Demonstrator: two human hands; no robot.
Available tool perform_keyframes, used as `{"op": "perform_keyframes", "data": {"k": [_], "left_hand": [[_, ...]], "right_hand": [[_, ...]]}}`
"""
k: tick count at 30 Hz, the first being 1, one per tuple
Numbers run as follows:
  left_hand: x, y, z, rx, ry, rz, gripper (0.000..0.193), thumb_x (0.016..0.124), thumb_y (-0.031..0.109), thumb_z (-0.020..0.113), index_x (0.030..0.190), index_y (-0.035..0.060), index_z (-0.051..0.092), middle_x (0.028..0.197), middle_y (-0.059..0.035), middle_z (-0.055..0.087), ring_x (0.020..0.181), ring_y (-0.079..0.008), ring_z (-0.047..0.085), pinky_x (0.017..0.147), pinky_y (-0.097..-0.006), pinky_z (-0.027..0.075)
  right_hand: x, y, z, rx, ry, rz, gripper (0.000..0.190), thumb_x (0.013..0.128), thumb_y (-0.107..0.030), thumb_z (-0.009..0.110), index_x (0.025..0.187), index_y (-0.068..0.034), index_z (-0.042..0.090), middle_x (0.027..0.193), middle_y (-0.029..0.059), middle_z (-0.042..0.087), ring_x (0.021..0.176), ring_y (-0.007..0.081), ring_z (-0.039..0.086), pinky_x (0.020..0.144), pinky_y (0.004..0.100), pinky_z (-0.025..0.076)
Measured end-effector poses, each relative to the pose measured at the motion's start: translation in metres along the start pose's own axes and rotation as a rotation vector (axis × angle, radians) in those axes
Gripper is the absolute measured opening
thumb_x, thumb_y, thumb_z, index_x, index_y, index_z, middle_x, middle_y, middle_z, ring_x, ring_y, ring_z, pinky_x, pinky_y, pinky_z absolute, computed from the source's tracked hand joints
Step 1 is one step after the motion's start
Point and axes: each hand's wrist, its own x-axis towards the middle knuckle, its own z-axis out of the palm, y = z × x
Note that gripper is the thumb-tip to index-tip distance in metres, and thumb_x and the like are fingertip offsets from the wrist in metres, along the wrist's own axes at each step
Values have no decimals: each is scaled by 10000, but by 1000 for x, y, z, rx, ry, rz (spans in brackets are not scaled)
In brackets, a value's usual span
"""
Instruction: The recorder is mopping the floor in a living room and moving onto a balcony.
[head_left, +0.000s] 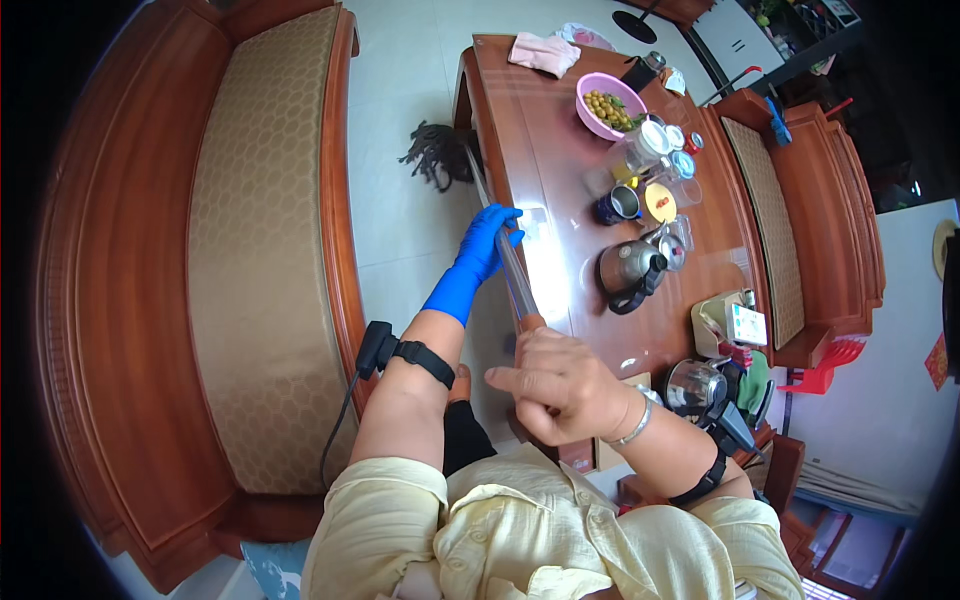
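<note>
A string mop with dark strands (436, 154) rests on the pale tiled floor (397, 232), partly beside the leg of the wooden table. Its metal handle (513, 266) slants back toward me along the table's left edge. In a blue rubber glove, my left hand (484, 238) is wrapped around the middle of the shaft, with a couple of fingertips pointing to the table. My right hand (566, 382), bare and wearing a silver bangle, grips the brown upper end of the handle near my body. One digit of it sticks out to the left.
To the right stands a glossy wooden table (555, 300) carrying a pink bowl of round yellow fruit (600, 84), a steel kettle (626, 266), a dark mug (616, 205) and several jars. A long wooden bench (259, 262) with a woven cushion borders the floor strip on the left.
</note>
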Motion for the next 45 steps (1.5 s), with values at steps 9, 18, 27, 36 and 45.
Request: {"op": "perform_keyframes", "data": {"k": [9, 18, 27, 36, 45], "left_hand": [[-145, 1, 89, -173, -101, -152, 274, 693, -51, 521, 940, 51, 585, 662, -15, 440, 583, -81, 471, 563, -225, 434], [-374, -32, 195, 937, -259, 373, 476, 602, 6, 611, 1052, 156, 565, 666, -58, 515, 632, -229, 513, 607, -326, 426], [-518, -38, 287, 726, -586, 50, 598, 656, 9, 633, 1209, 158, 458, 900, -68, 552, 800, -201, 568, 755, -303, 447], [-557, -162, 250, 900, -924, -396, 431, 695, 82, 653, 1105, 71, 521, 922, -114, 597, 816, -187, 589, 750, -288, 461], [-566, -221, 337, 891, -1331, -319, 439, 713, 109, 649, 1130, 79, 515, 979, -109, 581, 917, -217, 553, 849, -312, 411]], "right_hand": [[-91, -129, -40, 48, 38, -4, 315, 542, 11, 504, 847, 58, 568, 541, 81, 451, 480, 222, 458, 471, 313, 380], [-272, -285, -71, 288, 99, -82, 327, 633, -47, 521, 918, 107, 565, 503, 50, 416, 422, 191, 431, 417, 297, 333], [-427, -372, -131, 594, 443, 41, 359, 784, -125, 481, 1066, 95, 454, 500, 13, 467, 423, 137, 468, 464, 299, 423], [-544, -417, -110, 487, 984, 331, 317, 832, -151, 375, 1050, 69, 444, 432, -38, 346, 349, 66, 355, 459, 249, 397], [-653, -457, -152, 382, 857, 263, 371, 863, -160, 291, 1133, 76, 382, 451, -58, 396, 351, 53, 400, 448, 222, 423]]}}
